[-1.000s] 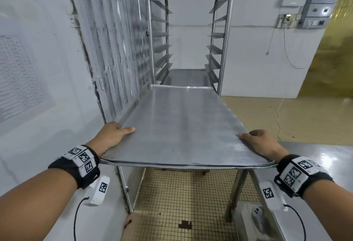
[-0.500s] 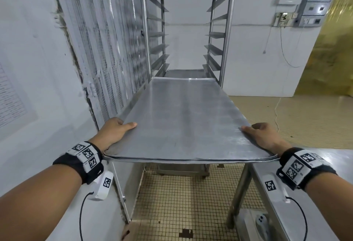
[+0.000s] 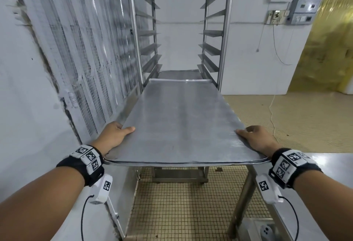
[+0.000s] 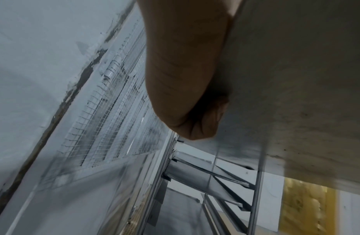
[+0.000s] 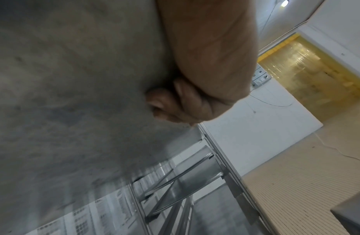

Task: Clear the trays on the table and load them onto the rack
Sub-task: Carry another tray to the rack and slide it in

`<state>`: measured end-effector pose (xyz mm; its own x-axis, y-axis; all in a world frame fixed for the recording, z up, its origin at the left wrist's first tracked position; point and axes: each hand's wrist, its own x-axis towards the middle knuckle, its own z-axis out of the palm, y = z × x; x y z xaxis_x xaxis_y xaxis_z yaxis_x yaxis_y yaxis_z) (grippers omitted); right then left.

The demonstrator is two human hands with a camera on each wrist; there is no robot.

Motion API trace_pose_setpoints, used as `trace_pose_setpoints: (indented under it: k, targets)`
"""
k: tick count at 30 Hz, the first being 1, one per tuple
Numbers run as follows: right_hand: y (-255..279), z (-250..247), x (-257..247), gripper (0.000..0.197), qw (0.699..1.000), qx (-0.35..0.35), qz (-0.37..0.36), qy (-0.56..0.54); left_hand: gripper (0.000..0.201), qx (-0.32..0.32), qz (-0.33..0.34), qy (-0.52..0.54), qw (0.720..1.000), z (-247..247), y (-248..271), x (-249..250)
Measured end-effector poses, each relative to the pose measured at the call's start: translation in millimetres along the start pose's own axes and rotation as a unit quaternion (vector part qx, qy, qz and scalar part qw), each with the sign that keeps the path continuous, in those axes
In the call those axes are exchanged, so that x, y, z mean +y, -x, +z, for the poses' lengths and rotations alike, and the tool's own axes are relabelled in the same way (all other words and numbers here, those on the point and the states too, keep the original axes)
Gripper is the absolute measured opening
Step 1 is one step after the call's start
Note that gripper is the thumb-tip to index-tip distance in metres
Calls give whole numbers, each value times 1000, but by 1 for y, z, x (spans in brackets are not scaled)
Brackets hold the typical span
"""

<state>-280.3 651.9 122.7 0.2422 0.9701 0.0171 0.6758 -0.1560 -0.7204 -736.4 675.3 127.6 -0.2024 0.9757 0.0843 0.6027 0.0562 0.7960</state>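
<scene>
Flat dull-metal tray [image 3: 179, 122] grasped at both sides by left hand [image 3: 112, 135] and right hand [image 3: 257, 138], steel runner rack [image 3: 225, 36] ahead, wire-mesh panel [image 3: 91, 65] alongside, tiled floor [image 3: 181, 208] below

Over the last second, the metal tray [image 3: 181, 122], carried flat by the left hand [image 3: 112, 135] and the right hand [image 3: 256, 138], has moved closer to the tall metal rack [image 3: 226, 30]. The tray's far edge, earlier short of the rack's front posts, now reaches between them, just above a tray already in the rack [image 3: 179, 74]. The rack looms larger and nearer.
</scene>
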Motion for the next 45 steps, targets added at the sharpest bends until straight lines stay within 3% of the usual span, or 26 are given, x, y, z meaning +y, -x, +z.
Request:
trace_pose_setpoints:
  k: [9, 13, 18, 24, 30, 38, 45]
  targets:
    - [-55, 29, -1, 40, 1000, -2, 25, -12, 24, -1, -28, 39, 999, 27, -62, -17]
    - [-76, 43, 1, 37, 999, 12, 31, -7, 39, 1, -47, 63, 997, 38, -88, -31]
    - [-102, 57, -6, 51, 999, 14, 45, -3, 38, 1, -45, 70, 997, 44, -119, -32]
    - [-132, 69, -13, 46, 998, 17, 59, -6, 38, 3, -40, 72, 997, 51, -155, -36]
    - [-163, 80, -11, 58, 998, 30, 57, 3, 46, 0, -42, 75, 996, 58, -194, -46]
    - [-216, 91, -10, 52, 998, 33, 57, -11, 43, 2, -40, 81, 996, 74, -239, -38]
    - [-267, 99, -6, 59, 998, 29, 54, -9, 49, 9, -46, 83, 995, 88, -284, -38]
